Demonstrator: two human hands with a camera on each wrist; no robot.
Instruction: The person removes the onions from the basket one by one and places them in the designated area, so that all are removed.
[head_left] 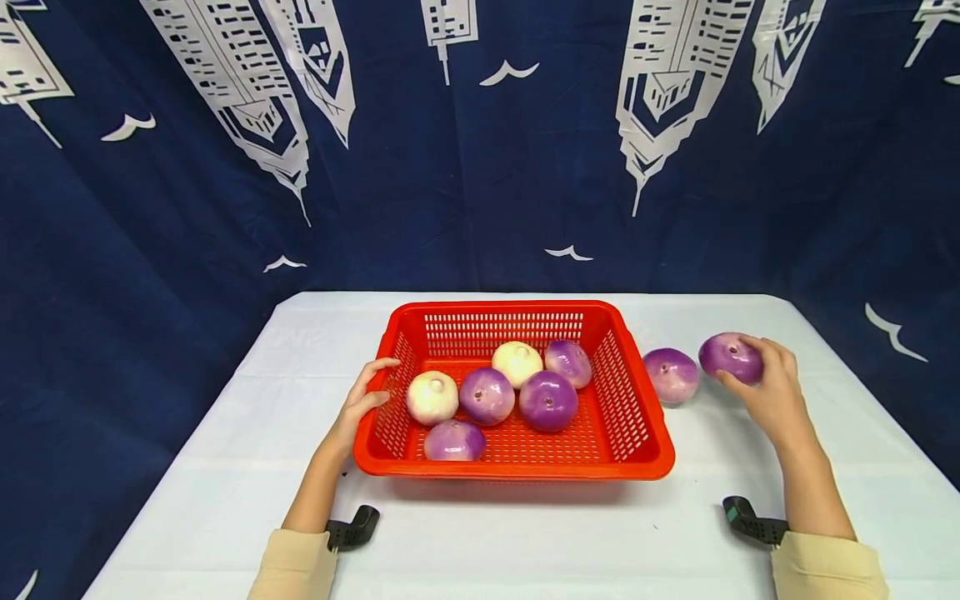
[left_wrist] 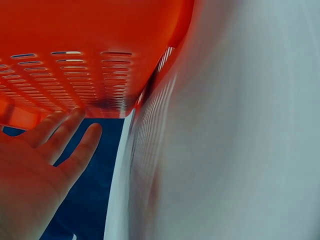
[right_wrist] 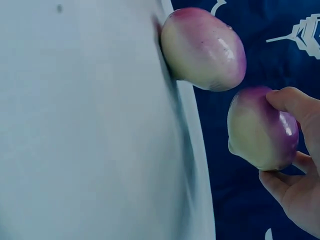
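My right hand (head_left: 776,392) pinches a purple round vegetable (head_left: 726,357) between thumb and fingers, to the right of the red basket (head_left: 517,472). In the right wrist view the same purple and cream vegetable (right_wrist: 260,130) is held by the hand (right_wrist: 302,200), beside another one (right_wrist: 205,50) on the white surface. That other vegetable (head_left: 671,375) sits between the basket and the held one. My left hand (head_left: 352,417) rests at the basket's left rim, one finger over it. In the left wrist view its fingers are spread by the slotted basket wall (left_wrist: 70,80).
Inside the basket lie two white vegetables (head_left: 432,397) (head_left: 517,363) and several purple ones (head_left: 548,401). The basket stands on a white-covered table (head_left: 540,542). Behind it hangs a dark blue cloth (head_left: 465,183) with white prints.
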